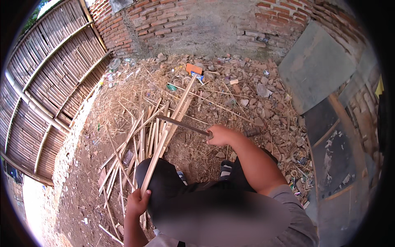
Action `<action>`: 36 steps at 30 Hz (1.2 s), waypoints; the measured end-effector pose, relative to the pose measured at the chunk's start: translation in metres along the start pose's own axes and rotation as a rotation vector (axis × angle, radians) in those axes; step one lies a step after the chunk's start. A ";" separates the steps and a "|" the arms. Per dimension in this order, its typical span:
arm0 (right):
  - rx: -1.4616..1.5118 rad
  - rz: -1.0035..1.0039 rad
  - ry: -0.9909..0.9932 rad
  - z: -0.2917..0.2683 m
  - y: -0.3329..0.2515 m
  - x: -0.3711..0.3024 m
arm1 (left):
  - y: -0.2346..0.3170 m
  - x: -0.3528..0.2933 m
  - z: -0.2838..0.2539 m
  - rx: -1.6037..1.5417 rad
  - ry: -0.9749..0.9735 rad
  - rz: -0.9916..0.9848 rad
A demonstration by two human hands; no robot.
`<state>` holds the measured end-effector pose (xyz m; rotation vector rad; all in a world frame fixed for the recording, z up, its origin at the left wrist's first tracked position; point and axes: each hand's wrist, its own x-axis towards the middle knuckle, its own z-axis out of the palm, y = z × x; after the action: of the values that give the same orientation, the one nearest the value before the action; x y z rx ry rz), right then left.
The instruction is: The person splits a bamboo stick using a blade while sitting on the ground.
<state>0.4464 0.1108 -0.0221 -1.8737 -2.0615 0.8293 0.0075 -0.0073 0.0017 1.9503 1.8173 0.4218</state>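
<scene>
My left hand [138, 203] is closed around the near end of a long, pale bamboo strip [155, 160]. The strip slants away over my left knee toward the rubble, and another length seems to lie alongside it. In my right hand [219, 135] is the handle of a machete [183, 124] with a long dark blade. That blade points left and meets or crosses the bamboo partway along; whether it cuts into it I cannot tell. Beneath and to the left, a pile of split bamboo strips [119, 164] lies on the soil.
A brick wall [197, 33] closes off the back, with broken stones and litter at its foot. To the left stands a bamboo fence [57, 70]. Grey panels [319, 66] lean at the right. An orange block [194, 69] sits beyond the strip's far end.
</scene>
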 end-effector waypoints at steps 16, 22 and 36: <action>0.030 0.016 -0.013 -0.009 0.009 0.000 | -0.001 -0.001 0.001 -0.012 0.009 -0.019; 0.044 0.076 0.023 -0.009 0.014 0.001 | 0.004 -0.002 -0.003 0.032 0.001 -0.003; 0.018 -0.067 -0.092 0.007 -0.006 0.003 | 0.006 -0.007 -0.001 -0.063 0.020 0.011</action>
<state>0.4374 0.1119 -0.0255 -1.7778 -2.1511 0.9295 0.0113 -0.0147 0.0061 1.9208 1.7851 0.4974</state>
